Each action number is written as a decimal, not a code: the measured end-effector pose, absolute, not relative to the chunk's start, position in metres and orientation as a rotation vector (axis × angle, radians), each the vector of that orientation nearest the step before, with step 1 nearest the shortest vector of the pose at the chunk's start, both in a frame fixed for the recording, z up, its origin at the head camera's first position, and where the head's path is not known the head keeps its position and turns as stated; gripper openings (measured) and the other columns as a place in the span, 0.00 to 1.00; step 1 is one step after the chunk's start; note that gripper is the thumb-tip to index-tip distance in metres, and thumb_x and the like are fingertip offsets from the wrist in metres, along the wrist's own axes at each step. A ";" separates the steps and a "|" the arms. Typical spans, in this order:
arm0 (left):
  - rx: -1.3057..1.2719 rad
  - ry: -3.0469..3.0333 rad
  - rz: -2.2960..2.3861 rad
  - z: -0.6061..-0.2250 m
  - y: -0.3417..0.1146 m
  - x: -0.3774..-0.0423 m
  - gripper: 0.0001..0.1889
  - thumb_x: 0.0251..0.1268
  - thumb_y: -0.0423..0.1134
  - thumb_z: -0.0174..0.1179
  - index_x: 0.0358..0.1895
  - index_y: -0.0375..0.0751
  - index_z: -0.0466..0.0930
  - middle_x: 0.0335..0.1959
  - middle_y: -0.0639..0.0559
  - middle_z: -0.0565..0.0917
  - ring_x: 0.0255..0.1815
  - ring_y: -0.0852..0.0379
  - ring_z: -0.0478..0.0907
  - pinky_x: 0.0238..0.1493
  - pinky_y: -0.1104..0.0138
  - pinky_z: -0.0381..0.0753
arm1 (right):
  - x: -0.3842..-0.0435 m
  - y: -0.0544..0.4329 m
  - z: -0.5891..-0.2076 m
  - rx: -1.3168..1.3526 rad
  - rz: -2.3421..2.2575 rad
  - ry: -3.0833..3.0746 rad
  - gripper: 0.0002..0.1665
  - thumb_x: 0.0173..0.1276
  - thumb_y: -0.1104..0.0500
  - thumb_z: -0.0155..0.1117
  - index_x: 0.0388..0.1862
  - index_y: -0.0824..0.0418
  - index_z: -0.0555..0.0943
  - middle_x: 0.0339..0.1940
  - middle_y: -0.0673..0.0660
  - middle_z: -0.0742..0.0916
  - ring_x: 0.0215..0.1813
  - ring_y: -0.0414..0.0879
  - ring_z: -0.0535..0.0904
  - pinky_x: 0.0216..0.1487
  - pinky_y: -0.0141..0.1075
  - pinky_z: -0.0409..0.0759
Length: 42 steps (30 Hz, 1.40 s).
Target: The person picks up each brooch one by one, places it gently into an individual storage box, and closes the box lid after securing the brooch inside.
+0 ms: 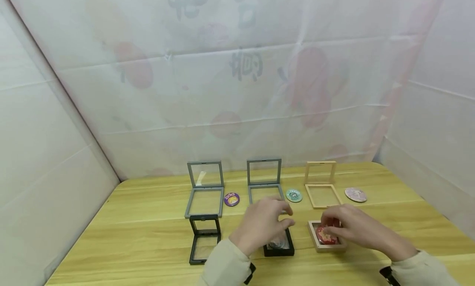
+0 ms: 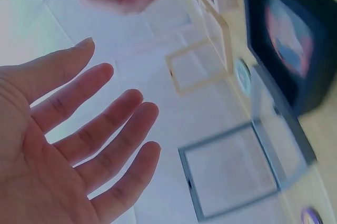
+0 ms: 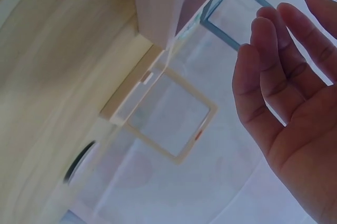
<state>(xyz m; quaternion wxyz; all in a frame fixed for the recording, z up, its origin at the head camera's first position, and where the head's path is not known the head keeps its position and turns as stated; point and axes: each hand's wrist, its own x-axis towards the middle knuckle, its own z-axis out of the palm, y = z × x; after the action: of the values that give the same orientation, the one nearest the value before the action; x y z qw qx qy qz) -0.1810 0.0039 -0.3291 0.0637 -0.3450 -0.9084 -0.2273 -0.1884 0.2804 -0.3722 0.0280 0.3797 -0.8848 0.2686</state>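
My left hand [image 1: 264, 222] hovers over a small black frame [image 1: 280, 253] with a round badge [image 2: 288, 34] inside, seen more clearly in the left wrist view. Its fingers are spread and nothing is between them. The right hand [image 1: 352, 226] is above a pale pink frame [image 1: 331, 248] holding a red badge [image 1: 325, 235]. In the right wrist view the fingers [image 3: 263, 77] curve loosely and hold nothing, with the pink frame's side [image 3: 155, 8] beyond them. Part of each frame is hidden in the head view by the hands.
Behind stand two grey frames [image 1: 188, 203] [image 1: 264, 160] and a beige frame [image 1: 323, 207], lids raised. A purple badge [image 1: 231, 199], a green badge [image 1: 294, 195] and a pink badge [image 1: 355, 194] lie beside them. An open black frame [image 1: 193, 251] is at front left. Wooden table [image 1: 130, 228], white curtain behind.
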 end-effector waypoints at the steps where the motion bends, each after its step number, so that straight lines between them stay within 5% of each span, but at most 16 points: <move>1: -1.034 -2.736 -0.692 -0.330 -0.002 -0.181 0.06 0.64 0.43 0.72 0.40 0.46 0.90 0.39 0.58 0.87 0.34 0.69 0.79 0.32 0.76 0.76 | -0.188 0.280 -0.372 1.172 0.826 -2.726 0.08 0.67 0.65 0.72 0.35 0.51 0.82 0.28 0.36 0.81 0.28 0.28 0.73 0.24 0.29 0.74; 10: -0.946 -2.769 -0.668 -0.337 -0.041 -0.179 0.06 0.63 0.43 0.73 0.38 0.45 0.90 0.40 0.56 0.87 0.38 0.64 0.81 0.36 0.72 0.80 | -0.190 0.273 -0.370 1.187 0.774 -2.678 0.08 0.66 0.63 0.73 0.34 0.51 0.82 0.29 0.35 0.79 0.29 0.28 0.71 0.25 0.29 0.73; 24: -0.886 -2.822 -0.665 -0.341 -0.075 -0.171 0.05 0.63 0.41 0.72 0.38 0.45 0.90 0.36 0.58 0.85 0.22 0.68 0.68 0.24 0.72 0.72 | -0.192 0.265 -0.369 1.198 0.758 -2.669 0.09 0.65 0.63 0.73 0.35 0.51 0.82 0.31 0.35 0.80 0.31 0.28 0.72 0.26 0.29 0.75; 34: -0.846 -2.820 -0.688 -0.357 -0.107 -0.161 0.06 0.63 0.40 0.72 0.35 0.41 0.89 0.33 0.53 0.84 0.26 0.67 0.71 0.27 0.71 0.75 | -0.193 0.261 -0.369 1.207 0.766 -2.649 0.11 0.64 0.65 0.73 0.36 0.51 0.82 0.33 0.35 0.81 0.33 0.29 0.75 0.27 0.30 0.77; 42: -0.812 -2.835 -0.659 -0.371 -0.135 -0.155 0.05 0.61 0.40 0.73 0.32 0.45 0.89 0.31 0.61 0.82 0.30 0.65 0.78 0.30 0.68 0.80 | -0.194 0.260 -0.369 1.217 0.758 -2.620 0.12 0.63 0.66 0.74 0.36 0.51 0.82 0.33 0.35 0.81 0.33 0.28 0.74 0.27 0.30 0.76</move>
<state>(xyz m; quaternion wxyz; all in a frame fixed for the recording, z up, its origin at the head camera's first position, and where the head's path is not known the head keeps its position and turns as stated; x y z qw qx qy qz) -0.1551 -0.1355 -0.3707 0.0599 -0.2684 -0.9364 -0.2178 -0.1937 0.2596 -0.3695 0.0775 0.4062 -0.8746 0.2530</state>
